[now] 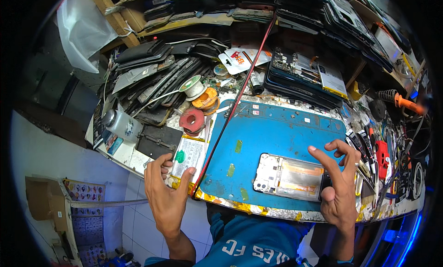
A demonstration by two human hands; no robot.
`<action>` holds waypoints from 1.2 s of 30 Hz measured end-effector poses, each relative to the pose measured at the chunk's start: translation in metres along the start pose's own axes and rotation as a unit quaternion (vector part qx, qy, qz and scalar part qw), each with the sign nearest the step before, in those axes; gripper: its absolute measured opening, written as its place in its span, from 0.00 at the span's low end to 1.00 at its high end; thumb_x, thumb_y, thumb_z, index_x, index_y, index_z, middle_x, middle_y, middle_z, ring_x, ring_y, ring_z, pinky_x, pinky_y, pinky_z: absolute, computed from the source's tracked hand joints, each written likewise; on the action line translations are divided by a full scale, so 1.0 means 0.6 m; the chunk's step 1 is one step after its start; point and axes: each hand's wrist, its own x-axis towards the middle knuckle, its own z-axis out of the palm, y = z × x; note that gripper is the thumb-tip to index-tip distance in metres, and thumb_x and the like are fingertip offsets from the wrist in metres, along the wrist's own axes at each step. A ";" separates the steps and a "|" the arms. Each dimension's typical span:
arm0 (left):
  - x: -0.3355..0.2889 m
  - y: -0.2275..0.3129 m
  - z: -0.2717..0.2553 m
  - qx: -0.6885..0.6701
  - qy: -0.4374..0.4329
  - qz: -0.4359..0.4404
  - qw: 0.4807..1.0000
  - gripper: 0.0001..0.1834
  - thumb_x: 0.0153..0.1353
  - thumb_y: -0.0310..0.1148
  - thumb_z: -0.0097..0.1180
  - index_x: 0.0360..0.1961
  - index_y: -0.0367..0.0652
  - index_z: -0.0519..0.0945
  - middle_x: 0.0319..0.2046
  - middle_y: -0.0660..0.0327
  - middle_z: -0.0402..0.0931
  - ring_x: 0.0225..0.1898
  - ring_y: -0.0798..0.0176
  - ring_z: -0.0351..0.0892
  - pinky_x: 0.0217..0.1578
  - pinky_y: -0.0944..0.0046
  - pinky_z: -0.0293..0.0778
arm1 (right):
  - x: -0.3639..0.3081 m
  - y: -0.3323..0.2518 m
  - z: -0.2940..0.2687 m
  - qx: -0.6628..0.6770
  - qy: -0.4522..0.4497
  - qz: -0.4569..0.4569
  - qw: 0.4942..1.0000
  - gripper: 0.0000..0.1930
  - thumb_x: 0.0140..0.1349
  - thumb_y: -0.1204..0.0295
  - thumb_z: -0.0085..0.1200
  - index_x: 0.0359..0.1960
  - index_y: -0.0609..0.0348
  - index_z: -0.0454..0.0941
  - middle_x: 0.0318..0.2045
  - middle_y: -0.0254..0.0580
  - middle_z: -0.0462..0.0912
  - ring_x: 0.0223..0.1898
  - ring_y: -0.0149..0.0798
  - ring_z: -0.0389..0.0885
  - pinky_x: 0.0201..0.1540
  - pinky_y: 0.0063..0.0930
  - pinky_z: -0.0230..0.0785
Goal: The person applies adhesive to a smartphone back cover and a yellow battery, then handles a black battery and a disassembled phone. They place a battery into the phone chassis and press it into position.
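A phone with its back off (290, 177) lies on the blue work mat (281, 128); its battery bay shows bare silvery metal and orange flex strips. Over its right end is my right hand (341, 179), fingers spread and bent, holding nothing. A flat white phone battery (190, 154) with a green sticker rests left of the mat. My left hand (167, 198) is at the battery's near left corner, thumb and fingers apart. Whether its fingertips touch the battery I cannot tell.
A red-and-black cable (237, 98) crosses the mat's left side. Beyond the battery are wire spools (193, 121), a clear bottle (121, 124) and piled phone parts (161, 87). Stacked phone frames (304, 78) stand behind the mat. Tools and a red object (382, 158) crowd the right.
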 end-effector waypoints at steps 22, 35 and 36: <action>-0.040 0.008 -0.030 -0.449 0.119 -0.068 0.883 0.24 0.61 0.23 0.62 0.57 0.32 0.68 0.43 0.53 0.80 0.42 0.67 0.79 0.45 0.68 0.75 | -0.017 -0.016 0.002 0.143 0.134 -0.098 0.976 0.21 0.57 0.61 0.65 0.50 0.58 0.81 0.43 0.46 0.78 0.41 0.44 0.76 0.41 0.35 0.69; -0.124 0.109 0.040 -0.592 -0.235 -0.025 0.771 0.20 0.62 0.34 0.66 0.43 0.23 0.82 0.33 0.52 0.84 0.31 0.71 0.79 0.32 0.73 0.75 | -0.077 -0.036 0.028 0.527 0.023 0.085 0.845 0.08 0.55 0.78 0.67 0.36 0.69 0.85 0.31 0.49 0.85 0.31 0.31 0.82 0.33 0.23 0.72; -0.124 0.108 0.042 -0.596 -0.253 -0.028 0.761 0.20 0.61 0.34 0.66 0.43 0.23 0.82 0.32 0.52 0.84 0.31 0.72 0.79 0.32 0.74 0.74 | -0.083 -0.034 0.024 0.536 0.015 0.085 0.840 0.08 0.56 0.77 0.67 0.37 0.68 0.85 0.32 0.48 0.85 0.31 0.31 0.82 0.32 0.23 0.72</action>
